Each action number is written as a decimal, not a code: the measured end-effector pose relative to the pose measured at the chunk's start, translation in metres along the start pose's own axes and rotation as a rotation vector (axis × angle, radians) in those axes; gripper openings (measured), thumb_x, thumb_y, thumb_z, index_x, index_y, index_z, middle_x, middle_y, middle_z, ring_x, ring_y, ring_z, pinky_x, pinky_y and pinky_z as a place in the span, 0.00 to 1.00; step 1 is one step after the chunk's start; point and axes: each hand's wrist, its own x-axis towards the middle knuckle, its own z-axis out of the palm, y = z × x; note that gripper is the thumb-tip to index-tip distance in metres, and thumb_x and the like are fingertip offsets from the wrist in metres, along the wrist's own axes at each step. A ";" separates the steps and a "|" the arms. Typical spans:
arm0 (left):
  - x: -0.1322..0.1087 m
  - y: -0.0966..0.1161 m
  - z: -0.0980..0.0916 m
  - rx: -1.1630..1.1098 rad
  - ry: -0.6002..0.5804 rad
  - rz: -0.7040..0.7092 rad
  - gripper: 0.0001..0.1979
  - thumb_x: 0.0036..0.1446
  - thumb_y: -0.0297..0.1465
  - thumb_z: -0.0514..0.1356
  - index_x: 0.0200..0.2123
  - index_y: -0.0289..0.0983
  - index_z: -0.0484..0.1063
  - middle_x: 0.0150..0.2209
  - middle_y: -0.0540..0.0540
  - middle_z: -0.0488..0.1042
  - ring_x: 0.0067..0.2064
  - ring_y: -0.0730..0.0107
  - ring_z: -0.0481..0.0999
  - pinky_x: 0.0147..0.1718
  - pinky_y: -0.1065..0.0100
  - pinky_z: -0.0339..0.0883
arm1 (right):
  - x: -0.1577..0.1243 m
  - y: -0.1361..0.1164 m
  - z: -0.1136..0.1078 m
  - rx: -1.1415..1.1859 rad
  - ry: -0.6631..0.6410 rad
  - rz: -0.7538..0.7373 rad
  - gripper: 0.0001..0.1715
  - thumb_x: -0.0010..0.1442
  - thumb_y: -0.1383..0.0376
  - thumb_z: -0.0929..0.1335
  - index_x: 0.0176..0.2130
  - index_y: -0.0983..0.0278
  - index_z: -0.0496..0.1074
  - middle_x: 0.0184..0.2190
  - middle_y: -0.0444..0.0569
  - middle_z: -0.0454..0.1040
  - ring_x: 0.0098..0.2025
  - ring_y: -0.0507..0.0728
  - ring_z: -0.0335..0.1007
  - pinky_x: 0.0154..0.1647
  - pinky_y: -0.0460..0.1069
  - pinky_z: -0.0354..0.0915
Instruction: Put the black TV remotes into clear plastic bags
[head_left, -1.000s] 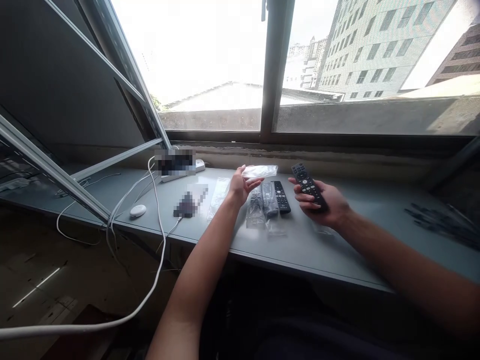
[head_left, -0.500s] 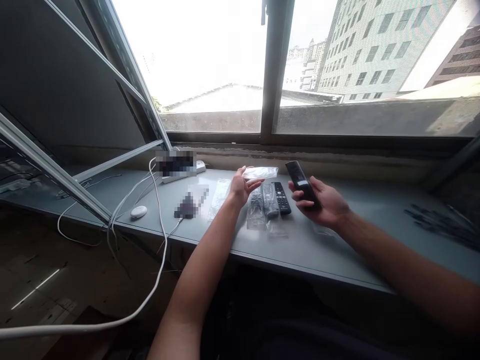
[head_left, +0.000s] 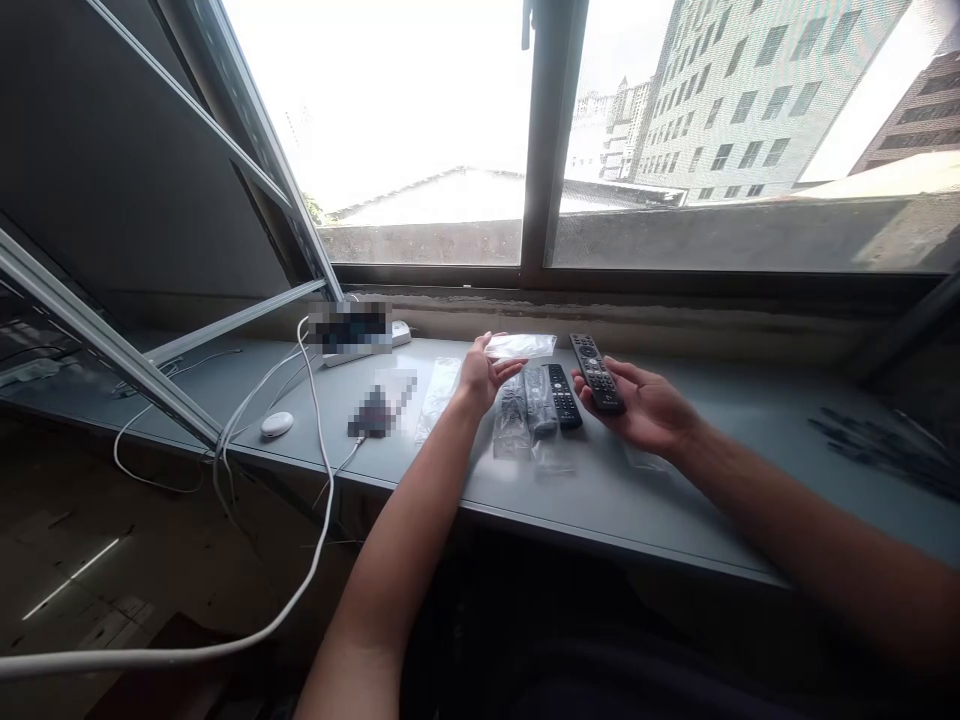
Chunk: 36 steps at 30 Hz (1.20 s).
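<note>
I've got a black remote control (head_left: 596,373) lying button-side up across my right hand (head_left: 645,408), palm open beneath it, fingers loosely curled under its lower end, held just above the grey table (head_left: 675,500). My left hand (head_left: 480,375) pinches one end of a clear plastic bag (head_left: 521,346) between thumb and fingers, and the bag sticks out flat toward the window. Between my hands, on the table, lies a second black remote (head_left: 562,396) bare, and just left of it two more remotes in plastic sleeves (head_left: 525,405), side by side. Another empty clear bag (head_left: 439,385) lies flat left of my left wrist. Further left I see a small white puck-shaped device (head_left: 277,424) and white cables (head_left: 315,440) trailing over the table edge. Far right there's a dark bundle (head_left: 877,440), too blurred to name.
</note>
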 end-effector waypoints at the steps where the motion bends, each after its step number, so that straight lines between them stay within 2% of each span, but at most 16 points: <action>1: 0.001 0.000 -0.001 -0.003 -0.003 0.000 0.23 0.78 0.41 0.55 0.66 0.36 0.75 0.58 0.31 0.81 0.43 0.60 0.90 0.35 0.71 0.83 | 0.000 0.000 -0.001 -0.003 -0.004 0.002 0.18 0.81 0.64 0.64 0.64 0.65 0.72 0.50 0.61 0.81 0.41 0.61 0.84 0.35 0.53 0.87; 3: 0.002 -0.001 -0.001 -0.007 -0.005 -0.002 0.23 0.78 0.42 0.56 0.66 0.37 0.75 0.58 0.32 0.82 0.43 0.60 0.90 0.35 0.71 0.83 | 0.001 0.000 -0.004 0.006 -0.043 0.019 0.18 0.82 0.59 0.63 0.64 0.62 0.72 0.51 0.61 0.82 0.36 0.59 0.82 0.26 0.51 0.83; 5: 0.002 -0.001 -0.001 -0.008 -0.003 -0.006 0.23 0.78 0.42 0.56 0.66 0.37 0.75 0.57 0.32 0.82 0.42 0.60 0.90 0.35 0.71 0.83 | 0.001 -0.001 -0.007 0.020 -0.103 0.042 0.18 0.83 0.57 0.61 0.63 0.61 0.72 0.46 0.57 0.82 0.28 0.56 0.75 0.17 0.47 0.75; 7: 0.002 -0.001 -0.001 -0.009 -0.001 -0.008 0.23 0.78 0.41 0.55 0.67 0.36 0.75 0.56 0.32 0.82 0.42 0.61 0.90 0.35 0.70 0.83 | 0.001 -0.002 -0.009 0.014 -0.162 0.055 0.18 0.83 0.60 0.60 0.62 0.61 0.72 0.39 0.52 0.79 0.23 0.53 0.68 0.14 0.45 0.70; 10: 0.001 0.000 0.000 -0.007 -0.007 -0.006 0.23 0.78 0.41 0.54 0.66 0.36 0.75 0.55 0.33 0.83 0.41 0.61 0.89 0.36 0.70 0.83 | 0.001 -0.003 -0.010 0.006 -0.202 0.069 0.20 0.81 0.67 0.59 0.64 0.63 0.71 0.34 0.48 0.74 0.22 0.52 0.66 0.14 0.44 0.69; 12: 0.000 0.000 0.001 -0.006 -0.006 -0.002 0.23 0.78 0.40 0.54 0.66 0.35 0.75 0.54 0.33 0.83 0.40 0.62 0.89 0.36 0.70 0.83 | 0.001 -0.002 -0.009 0.031 -0.185 0.078 0.20 0.80 0.66 0.60 0.65 0.65 0.70 0.34 0.48 0.73 0.23 0.52 0.68 0.15 0.44 0.70; 17: -0.003 0.001 0.003 -0.006 0.007 -0.004 0.22 0.79 0.40 0.54 0.65 0.35 0.75 0.53 0.33 0.83 0.38 0.63 0.89 0.35 0.70 0.83 | 0.001 -0.003 -0.008 0.081 -0.086 0.077 0.21 0.82 0.58 0.64 0.66 0.67 0.69 0.35 0.50 0.75 0.28 0.54 0.77 0.19 0.44 0.77; 23: -0.002 0.001 0.003 -0.008 0.012 -0.010 0.23 0.79 0.41 0.55 0.65 0.35 0.76 0.54 0.33 0.83 0.39 0.63 0.89 0.35 0.70 0.82 | 0.003 -0.007 -0.009 0.081 -0.026 0.071 0.14 0.84 0.60 0.64 0.62 0.63 0.72 0.46 0.54 0.84 0.31 0.54 0.86 0.19 0.44 0.79; 28: -0.002 0.001 0.003 0.003 0.010 -0.006 0.23 0.79 0.41 0.54 0.66 0.35 0.75 0.56 0.32 0.83 0.39 0.63 0.89 0.35 0.71 0.82 | 0.004 -0.007 -0.010 0.079 -0.043 0.069 0.17 0.85 0.61 0.63 0.66 0.64 0.70 0.47 0.56 0.87 0.31 0.55 0.88 0.23 0.45 0.83; 32: -0.004 0.002 0.004 0.017 0.013 -0.006 0.24 0.79 0.40 0.53 0.67 0.34 0.75 0.55 0.32 0.83 0.39 0.64 0.88 0.36 0.71 0.82 | 0.004 -0.006 -0.010 0.048 -0.053 0.053 0.20 0.85 0.64 0.61 0.70 0.64 0.67 0.48 0.57 0.88 0.39 0.59 0.91 0.30 0.46 0.87; 34: -0.005 0.002 0.005 0.023 0.013 -0.005 0.24 0.79 0.40 0.53 0.67 0.34 0.74 0.54 0.32 0.83 0.40 0.64 0.88 0.36 0.71 0.82 | 0.004 -0.006 -0.010 0.042 -0.036 0.045 0.19 0.85 0.63 0.62 0.69 0.63 0.67 0.49 0.58 0.87 0.38 0.58 0.90 0.24 0.44 0.83; 36: -0.005 0.001 0.005 0.026 0.014 -0.004 0.24 0.79 0.40 0.53 0.68 0.34 0.74 0.54 0.32 0.82 0.40 0.64 0.88 0.36 0.71 0.82 | 0.004 -0.005 -0.010 0.047 -0.032 0.047 0.19 0.84 0.59 0.62 0.67 0.61 0.67 0.49 0.58 0.86 0.31 0.56 0.84 0.15 0.42 0.75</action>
